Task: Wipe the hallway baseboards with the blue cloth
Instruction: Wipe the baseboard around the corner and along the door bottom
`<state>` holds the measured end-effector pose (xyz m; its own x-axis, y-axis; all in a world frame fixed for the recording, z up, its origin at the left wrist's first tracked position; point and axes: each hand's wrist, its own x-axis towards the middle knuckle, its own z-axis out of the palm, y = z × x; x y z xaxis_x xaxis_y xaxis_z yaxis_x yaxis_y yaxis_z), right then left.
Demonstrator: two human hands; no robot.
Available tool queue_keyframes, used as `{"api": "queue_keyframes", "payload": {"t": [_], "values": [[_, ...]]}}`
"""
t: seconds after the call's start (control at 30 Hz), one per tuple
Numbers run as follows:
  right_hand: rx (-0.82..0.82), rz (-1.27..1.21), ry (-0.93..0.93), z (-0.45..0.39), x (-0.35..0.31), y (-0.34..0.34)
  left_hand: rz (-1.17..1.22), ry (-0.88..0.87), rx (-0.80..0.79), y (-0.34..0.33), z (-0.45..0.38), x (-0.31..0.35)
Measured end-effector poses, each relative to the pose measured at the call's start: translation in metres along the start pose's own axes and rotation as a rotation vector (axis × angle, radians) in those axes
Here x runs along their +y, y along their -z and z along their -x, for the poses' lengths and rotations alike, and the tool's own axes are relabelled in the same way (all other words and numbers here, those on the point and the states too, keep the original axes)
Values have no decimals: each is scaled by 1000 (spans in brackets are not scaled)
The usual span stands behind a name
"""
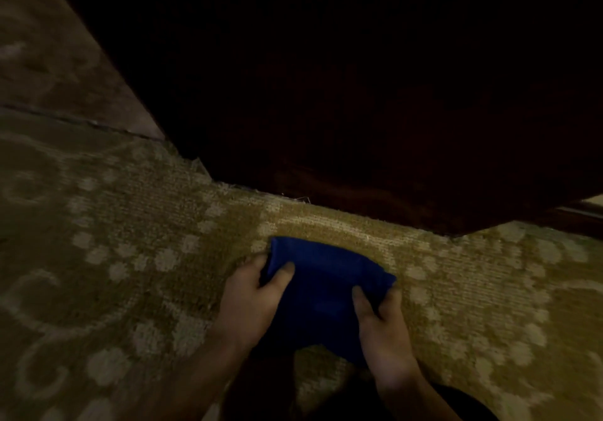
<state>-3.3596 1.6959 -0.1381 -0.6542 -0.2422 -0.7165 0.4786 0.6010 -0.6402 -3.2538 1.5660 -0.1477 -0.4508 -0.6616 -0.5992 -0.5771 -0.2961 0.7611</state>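
Cloth prep is looking like the step in hand, not wiping yet. Both hands are holding the blue cloth (323,293) out in front of the person, low over the patterned carpet (130,241). Left hand (253,300) is gripping the cloth's left edge, thumb lying on top near the upper corner, fingers tucked behind. Right hand (381,326) is pinching the right side, thumb on top, fingers wrapped under the edge. Neither hand is released or empty.

Cloth is looking folded into a flat pad, deep blue, top edge straight, lower part hanging in shadow between the wrists. Can't tell whether it is resting on the carpet or hovering just above it.

Dark wood baseboard (359,192) is running along the carpet edge just beyond the cloth, apart from it, not touching. Surface above it is too dark to read.

Next move is probably calling for shifting the pad into one hand, bringing it forward onto the wood strip, pressing flat, then sweeping along its length. Frayed carpet edge at the wood's foot might be snagging the cloth.
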Motion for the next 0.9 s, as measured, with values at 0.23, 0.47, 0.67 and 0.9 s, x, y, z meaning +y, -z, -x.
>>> {"api": "queue_keyframes", "payload": {"t": [0.23,0.47,0.67,0.9], "values": [[71,300,-31,-10,-6,-8,-58,6,-12,2,-12,-4],[-39,137,-87,-6,-6,1,-93,-46,-25,4,-5,-6],[12,330,-63,-12,-7,-3,43,46,-79,10,6,-3],[84,350,-86,-11,-8,-9,-18,69,-121,16,22,10]]}}
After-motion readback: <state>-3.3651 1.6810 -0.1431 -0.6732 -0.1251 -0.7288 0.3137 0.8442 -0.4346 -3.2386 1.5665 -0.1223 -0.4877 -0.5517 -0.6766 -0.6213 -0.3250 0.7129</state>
